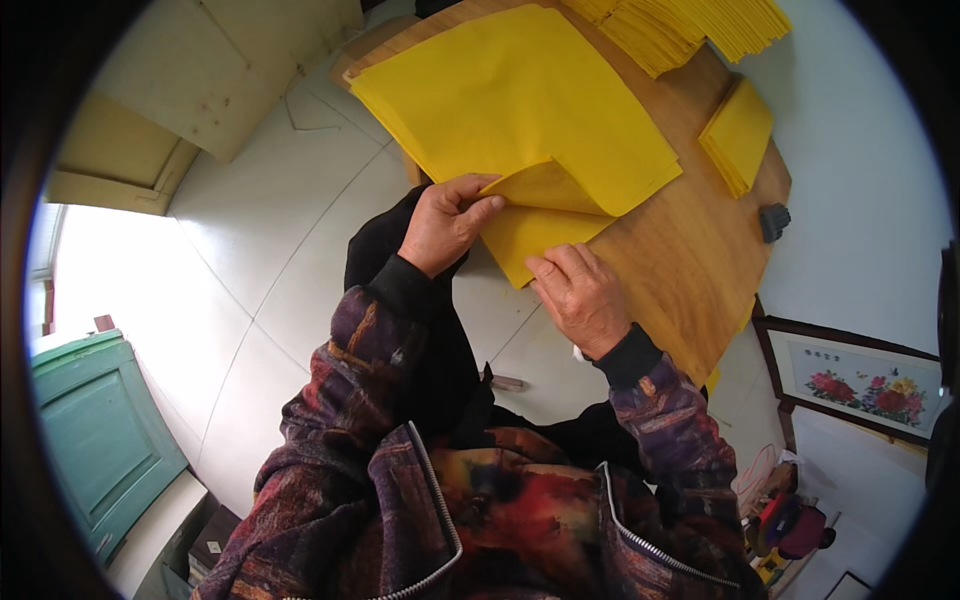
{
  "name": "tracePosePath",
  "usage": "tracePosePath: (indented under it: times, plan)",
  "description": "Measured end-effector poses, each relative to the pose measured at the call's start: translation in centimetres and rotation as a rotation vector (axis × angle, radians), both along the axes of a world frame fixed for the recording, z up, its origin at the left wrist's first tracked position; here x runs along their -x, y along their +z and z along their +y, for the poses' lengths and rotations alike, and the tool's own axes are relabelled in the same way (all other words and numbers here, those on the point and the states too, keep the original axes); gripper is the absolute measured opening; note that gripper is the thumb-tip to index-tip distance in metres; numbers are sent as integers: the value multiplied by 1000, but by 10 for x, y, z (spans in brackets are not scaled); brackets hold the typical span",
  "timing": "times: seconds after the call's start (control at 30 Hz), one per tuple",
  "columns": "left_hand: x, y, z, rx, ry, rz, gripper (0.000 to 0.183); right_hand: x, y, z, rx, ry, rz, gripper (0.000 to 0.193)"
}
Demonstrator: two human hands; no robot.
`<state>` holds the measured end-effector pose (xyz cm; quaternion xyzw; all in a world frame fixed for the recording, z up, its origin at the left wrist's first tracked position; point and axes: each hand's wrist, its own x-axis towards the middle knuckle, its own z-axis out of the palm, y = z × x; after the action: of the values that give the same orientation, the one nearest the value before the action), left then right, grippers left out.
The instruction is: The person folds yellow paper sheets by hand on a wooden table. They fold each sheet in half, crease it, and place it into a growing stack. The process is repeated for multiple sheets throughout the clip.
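Observation:
A stack of large yellow sheets (510, 95), paper or thin cloth, lies at the far side of the wooden table, partly over its left edge. My left hand (447, 222) pinches the lifted near edge of the upper sheets between thumb and fingers, so that a flap bends up. Under the flap, the corner of a lower yellow sheet (535, 235) shows, pointing toward me. At that corner is my right hand (582, 298), fingers curled together and tips against the sheet. Whether the sheet is between those fingers is hidden.
On the wooden table (670, 270) are a folded yellow bundle (738, 135), more yellow piles (690, 30) and a small dark grey object (773, 222). A framed flower picture (855, 380) stands at right. At left are a green cabinet door (105, 440) and tiled floor (270, 260).

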<state>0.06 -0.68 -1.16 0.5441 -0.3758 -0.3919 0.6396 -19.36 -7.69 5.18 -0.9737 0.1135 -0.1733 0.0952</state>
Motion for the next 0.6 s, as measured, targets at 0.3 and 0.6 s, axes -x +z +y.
tracePosePath:
  times: [0.3,0.6]
  plan:
    - [-1,-2,-1,-9,7,-3,22,-7,2,-11,-183,18,2,9]
    - [-3,-2,-1,-6,9,4,23,-12,12,-7,-200,33,22,13]
